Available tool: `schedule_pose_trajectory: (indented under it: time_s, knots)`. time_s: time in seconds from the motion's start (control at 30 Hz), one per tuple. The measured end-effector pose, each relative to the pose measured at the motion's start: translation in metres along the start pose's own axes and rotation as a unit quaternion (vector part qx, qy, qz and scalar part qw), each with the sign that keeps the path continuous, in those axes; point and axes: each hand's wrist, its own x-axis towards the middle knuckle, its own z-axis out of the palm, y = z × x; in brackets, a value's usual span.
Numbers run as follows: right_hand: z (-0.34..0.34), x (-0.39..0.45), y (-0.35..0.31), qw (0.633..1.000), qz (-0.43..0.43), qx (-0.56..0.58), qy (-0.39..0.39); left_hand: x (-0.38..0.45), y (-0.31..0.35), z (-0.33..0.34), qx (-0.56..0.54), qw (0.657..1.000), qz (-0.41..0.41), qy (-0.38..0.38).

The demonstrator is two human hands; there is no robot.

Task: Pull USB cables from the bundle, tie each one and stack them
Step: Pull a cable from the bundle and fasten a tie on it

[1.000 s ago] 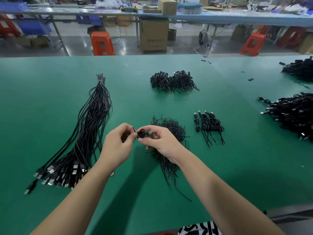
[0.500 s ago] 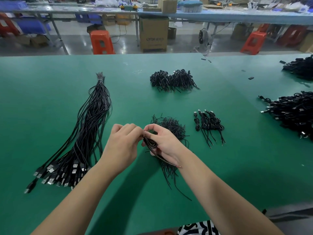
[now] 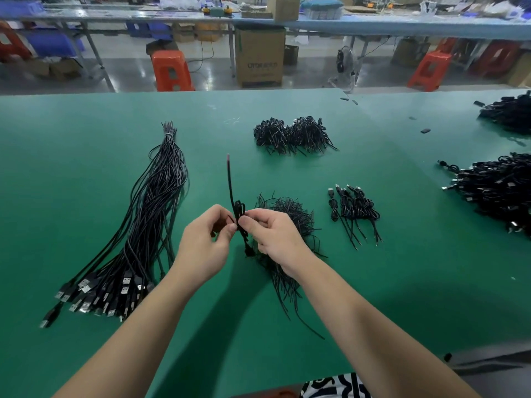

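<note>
A workshop floor with orange stools and cardboard boxes runs behind my green table (image 3: pixel 86 196). At nine o'clock from my hands lies the long bundle of USB cables (image 3: pixel 149 225), bound at its far tip, with the plugs fanned out toward me. At twelve o'clock, further off, sits a heap of tied cables (image 3: pixel 293 133); at three o'clock is a short row of finished cables (image 3: pixel 355 209), where I would stack this one.

My left hand (image 3: pixel 205 248) and right hand (image 3: pixel 277 239) meet over the table, both closed in a pinch on one folded USB cable (image 3: pixel 239 214). Its loose end stands up toward twelve o'clock and the rest hangs below my fingers. Just behind my right hand lies a pile of thin black twist ties (image 3: pixel 287 214). I think a tie is already in my fingertips, though it is too small and dark to be sure.

The cable looks light and limp but springy, so the folds will likely open if I slacken. The best hold, I judge, is at the waist of the folds, thumb and forefinger squeezing them flat while the other hand winds. The jacket seems smooth, so a firm pinch should serve better than a loose one.
</note>
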Motion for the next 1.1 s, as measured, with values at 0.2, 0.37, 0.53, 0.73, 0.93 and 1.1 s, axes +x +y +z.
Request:
schedule_pose_trajectory:
  time_s: [0.2, 0.37, 0.53, 0.73, 0.93, 1.1]
  knots:
    - [0.005, 0.002, -0.005, 0.997, 0.075, 0.006, 0.01, -0.007, 0.001, 0.001, 0.214, 0.933, 0.288, 0.022]
    - [-0.003, 0.0, -0.003, 0.998, 0.047, 0.019, -0.032, -0.008, -0.001, -0.003, 0.148, 0.968, 0.202, 0.014]
    - [-0.007, -0.005, -0.005, 0.992, 0.005, 0.042, -0.12, 0.001, -0.003, -0.005, -0.061, 0.997, -0.046, -0.004]
    - [0.0, -0.005, -0.004, 0.997, -0.032, -0.069, -0.025, 0.001, -0.002, -0.003, -0.133, 0.988, -0.071, -0.023]
    - [0.01, -0.007, -0.001, 0.993, -0.031, -0.116, 0.0, -0.002, 0.001, 0.0, -0.027, 0.999, 0.012, 0.017]
    - [0.014, -0.008, -0.008, 0.996, 0.031, -0.077, -0.033, -0.001, -0.009, -0.004, 0.273, 0.919, 0.28, 0.058]
